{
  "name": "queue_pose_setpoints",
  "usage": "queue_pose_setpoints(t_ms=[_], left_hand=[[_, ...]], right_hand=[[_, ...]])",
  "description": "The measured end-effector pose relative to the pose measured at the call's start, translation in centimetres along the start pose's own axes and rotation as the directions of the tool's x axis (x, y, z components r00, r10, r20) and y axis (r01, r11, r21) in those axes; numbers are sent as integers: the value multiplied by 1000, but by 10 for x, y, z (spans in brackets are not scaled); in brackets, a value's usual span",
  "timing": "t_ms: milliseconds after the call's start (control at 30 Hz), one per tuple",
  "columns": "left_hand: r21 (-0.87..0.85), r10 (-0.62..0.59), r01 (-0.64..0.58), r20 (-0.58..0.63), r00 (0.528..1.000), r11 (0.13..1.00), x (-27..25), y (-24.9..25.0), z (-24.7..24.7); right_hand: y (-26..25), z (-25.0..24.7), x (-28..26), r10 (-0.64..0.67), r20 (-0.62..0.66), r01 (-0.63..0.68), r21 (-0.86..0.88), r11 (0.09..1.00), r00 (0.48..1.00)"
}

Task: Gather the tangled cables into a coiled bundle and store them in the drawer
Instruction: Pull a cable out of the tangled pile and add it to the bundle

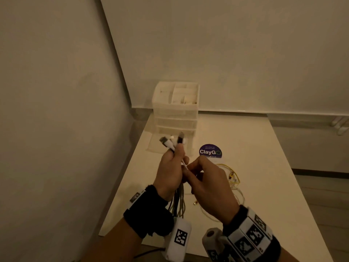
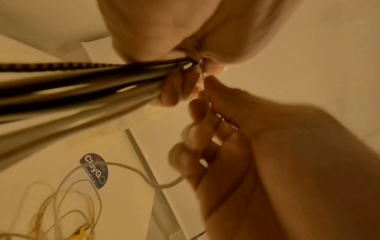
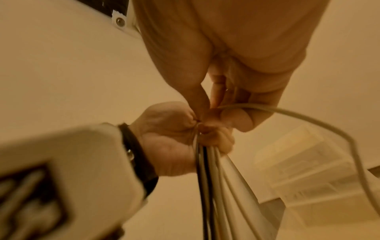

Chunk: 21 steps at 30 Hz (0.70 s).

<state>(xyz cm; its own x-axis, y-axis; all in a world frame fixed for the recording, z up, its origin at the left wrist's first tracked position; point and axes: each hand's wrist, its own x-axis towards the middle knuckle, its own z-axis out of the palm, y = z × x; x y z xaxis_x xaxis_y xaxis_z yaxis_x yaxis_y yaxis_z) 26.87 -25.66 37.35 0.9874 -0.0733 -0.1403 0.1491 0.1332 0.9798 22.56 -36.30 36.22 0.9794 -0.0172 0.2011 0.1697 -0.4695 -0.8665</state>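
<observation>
A bunch of cables (image 1: pixel 177 200) is gripped in the left hand (image 1: pixel 170 173) above a white table (image 1: pixel 255 157), the fingers curled tightly round the strands. Several plug ends (image 1: pixel 171 141) are seen sticking up out of the fist, one black and the others white or metal, while the dark and pale strands are left hanging below the wrist toward the table edge. A thin white cable (image 3: pixel 287 112) is pinched between the thumb and fingertips of the right hand (image 1: pixel 209 182), which is held just beside the left, the two hands touching at the knuckles. From that pinch the thin cable is trailed down in a loose loop (image 2: pixel 131 170) to the table, where a slack tangle of yellow and pale wires (image 1: pixel 233 178) is left lying to the right of the hands. A translucent white drawer unit (image 1: pixel 176 114) is set at the far left corner of the table against the wall, its lowest drawer (image 1: pixel 166 146) pulled out toward the hands. A round purple sticker (image 1: pixel 210 152) marked "ClayGo" is fixed to the tabletop just right of that drawer.
</observation>
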Motion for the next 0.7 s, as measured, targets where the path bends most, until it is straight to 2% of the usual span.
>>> queue_pose_setpoints(t_ms=[100,167,233,333,433,500,567,633,700], left_hand=[[-122,53,-62,-76,996,991,13,2,-14],[-244,111,-128,-82,990,961,21,8,-25],[-368,127,-144,-69,989,919,26,17,-34],[-423,162,-192,-106,981,886,34,37,-52],[-419,224,-237,-81,971,876,41,57,-73],[-326,253,-242,-7,967,914,40,58,-77],[-95,274,-268,61,960,959,36,47,-66],[118,235,-252,139,962,960,29,35,-48],[239,186,-238,219,958,942,21,28,-25]], right_hand=[[13,-3,-8,-41,85,45,-44,998,996],[27,-7,-7,-53,159,63,-60,996,986],[45,-12,-1,-52,201,61,-37,997,978],[84,-22,11,12,261,3,-56,998,965],[125,-39,24,140,231,-117,-109,987,963],[134,-45,32,193,172,-181,-80,980,966],[128,-45,42,212,106,-216,29,976,972],[111,-45,51,187,59,-193,134,972,981],[93,-45,60,134,63,-143,174,974,989]])
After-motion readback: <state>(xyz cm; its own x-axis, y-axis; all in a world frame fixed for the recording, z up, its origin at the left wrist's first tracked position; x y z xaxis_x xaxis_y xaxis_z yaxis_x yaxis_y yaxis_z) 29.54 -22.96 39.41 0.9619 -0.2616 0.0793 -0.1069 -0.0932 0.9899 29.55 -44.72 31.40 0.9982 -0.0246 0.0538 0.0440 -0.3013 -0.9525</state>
